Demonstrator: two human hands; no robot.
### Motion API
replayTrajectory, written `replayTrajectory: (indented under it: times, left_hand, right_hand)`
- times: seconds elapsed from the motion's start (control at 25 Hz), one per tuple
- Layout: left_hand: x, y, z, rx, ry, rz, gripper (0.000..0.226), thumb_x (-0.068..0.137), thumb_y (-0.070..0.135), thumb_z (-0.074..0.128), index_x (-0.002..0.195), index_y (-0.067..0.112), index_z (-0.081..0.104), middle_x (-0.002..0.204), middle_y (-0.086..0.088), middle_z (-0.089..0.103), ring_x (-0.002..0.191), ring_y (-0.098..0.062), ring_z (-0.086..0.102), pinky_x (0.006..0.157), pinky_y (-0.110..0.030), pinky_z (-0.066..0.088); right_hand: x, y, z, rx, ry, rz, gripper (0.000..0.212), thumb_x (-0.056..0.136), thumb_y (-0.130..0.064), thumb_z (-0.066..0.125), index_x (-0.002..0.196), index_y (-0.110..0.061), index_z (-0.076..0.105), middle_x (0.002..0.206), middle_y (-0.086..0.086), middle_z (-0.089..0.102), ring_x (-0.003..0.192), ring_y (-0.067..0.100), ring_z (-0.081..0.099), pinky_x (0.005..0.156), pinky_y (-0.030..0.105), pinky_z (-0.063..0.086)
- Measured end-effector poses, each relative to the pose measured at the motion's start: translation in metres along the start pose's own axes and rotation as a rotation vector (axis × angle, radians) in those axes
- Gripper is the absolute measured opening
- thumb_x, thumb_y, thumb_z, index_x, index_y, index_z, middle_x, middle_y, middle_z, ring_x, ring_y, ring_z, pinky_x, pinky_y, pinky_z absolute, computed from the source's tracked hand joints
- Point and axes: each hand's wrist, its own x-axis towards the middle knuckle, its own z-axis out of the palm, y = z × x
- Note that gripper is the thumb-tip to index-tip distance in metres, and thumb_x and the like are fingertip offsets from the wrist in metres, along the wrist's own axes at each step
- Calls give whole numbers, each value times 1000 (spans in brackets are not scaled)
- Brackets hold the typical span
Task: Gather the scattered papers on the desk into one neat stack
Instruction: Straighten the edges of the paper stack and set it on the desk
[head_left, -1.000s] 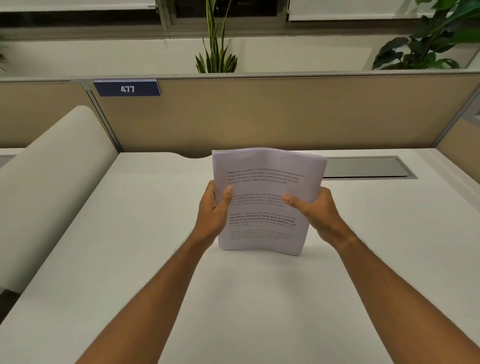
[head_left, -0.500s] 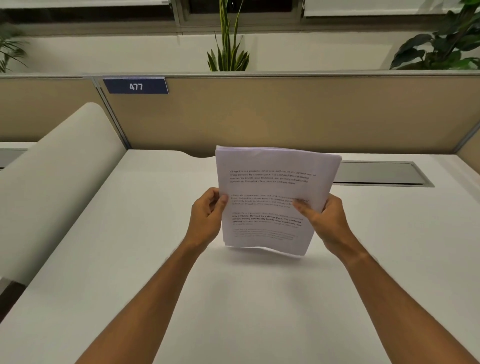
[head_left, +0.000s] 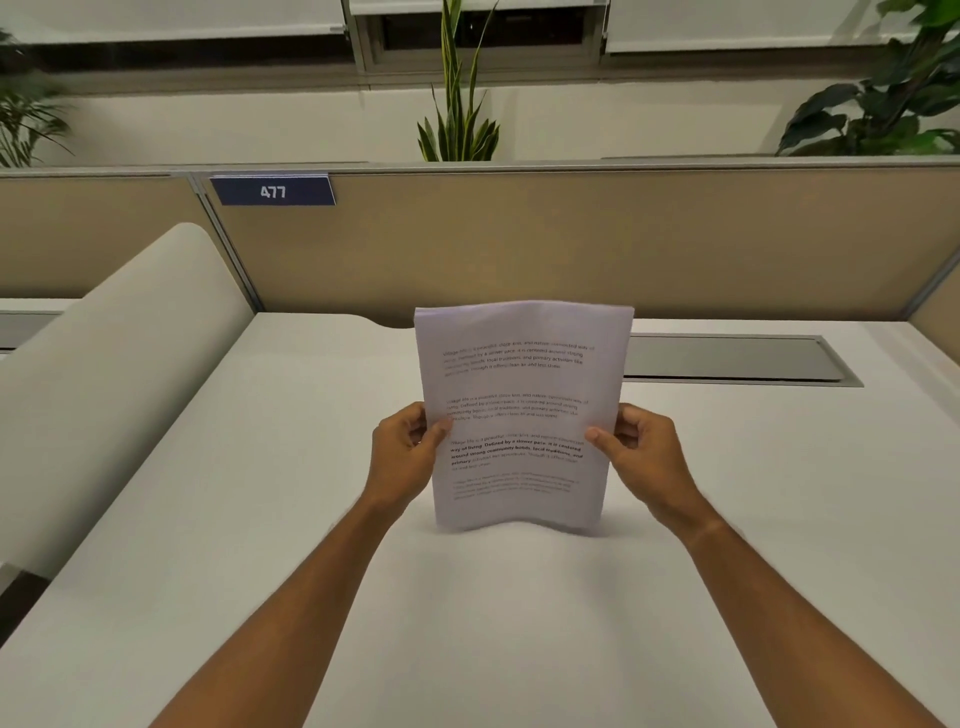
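A stack of white printed papers (head_left: 519, 384) stands upright on its bottom edge on the white desk (head_left: 260, 519), the printed side facing me. My left hand (head_left: 405, 457) grips the stack's left edge with the thumb on the front. My right hand (head_left: 644, 457) grips the right edge the same way. The bottom edge bows slightly where it meets the desk. No loose sheets show elsewhere on the desk.
A tan partition (head_left: 571, 239) with a blue "477" sign (head_left: 272, 191) closes the desk's far side. A grey cable flap (head_left: 737, 358) lies at the back right. A white curved divider (head_left: 104, 374) runs along the left. Plants stand behind the partition.
The stack, held tilted just above the desk half a second ago, has come down onto its bottom edge and now stands straighter. Both hands kept their grip.
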Motion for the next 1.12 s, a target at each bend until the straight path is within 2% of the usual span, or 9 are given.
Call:
replayTrajectory:
  times: [0.2, 0.28, 0.36, 0.44, 0.6, 0.76, 0.84, 0.92, 1.12]
  left_hand:
    - [3, 5, 2, -220, 121, -243, 10, 90, 4, 63, 94, 11, 69, 93, -7, 75, 87, -25, 71, 83, -40, 59]
    - [1, -1, 3, -341, 224, -318, 11, 92, 1, 60, 89, 10, 67, 91, -8, 71, 89, -27, 67, 85, -41, 58]
    - [-3, -6, 8, -490, 320, -362, 14, 93, -1, 57, 85, 9, 64, 91, -6, 69, 92, -26, 65, 75, -32, 59]
    - [-7, -7, 17, -638, 393, -414, 13, 94, -2, 54, 90, 7, 63, 95, -5, 68, 90, -23, 66, 66, -26, 58]
    - [-16, -5, 33, -806, 317, -486, 22, 95, -3, 52, 110, 9, 62, 107, -8, 69, 98, -24, 67, 83, -37, 56]
    - [-8, -7, -4, -676, 289, -403, 21, 90, -5, 55, 103, 9, 63, 102, -10, 69, 95, -29, 66, 67, -30, 60]
    - [7, -5, -35, -590, 273, -396, 21, 91, 4, 58, 111, 7, 62, 105, -11, 67, 100, -30, 62, 73, -34, 57]
    - [20, -1, -55, -305, 210, -392, 23, 91, 12, 62, 114, 7, 64, 109, -10, 68, 101, -31, 63, 81, -41, 53]
    - [21, -7, -52, 68, 138, -201, 3, 87, 9, 69, 84, 10, 68, 89, -11, 75, 92, -32, 72, 86, -44, 58]
  right_hand:
    - [1, -1, -17, 235, 36, 246, 11, 87, -20, 72, 91, -10, 69, 86, 4, 75, 74, 19, 69, 61, 28, 54]
    - [-8, 8, -16, 311, 24, 383, 11, 86, -24, 72, 89, -14, 69, 86, 4, 74, 72, 19, 67, 62, 28, 53]
    - [-16, 14, -8, 419, 4, 453, 10, 86, -23, 71, 90, -13, 68, 87, 5, 75, 75, 21, 69, 68, 32, 55]
    - [-19, 16, 5, 465, -15, 454, 9, 87, -18, 71, 92, -11, 68, 91, 7, 76, 79, 22, 72, 71, 34, 56]
    - [-14, 11, 23, 445, 47, 373, 10, 91, -8, 65, 100, -7, 68, 98, 7, 77, 85, 23, 75, 66, 30, 58]
    - [4, 4, -6, 326, 52, 295, 12, 90, -1, 63, 101, -1, 69, 95, 9, 77, 83, 24, 75, 63, 28, 58]
    - [11, 1, -26, 265, 16, 284, 12, 90, 0, 63, 100, 1, 69, 95, 10, 77, 82, 25, 75, 64, 28, 58]
    - [15, 1, -36, 198, -15, 265, 10, 89, -1, 64, 98, -1, 70, 92, 10, 78, 81, 24, 75, 66, 29, 59]
    - [13, 7, -27, 60, 57, 93, 13, 87, -2, 69, 88, -14, 72, 87, -2, 78, 82, 14, 75, 75, 27, 58]
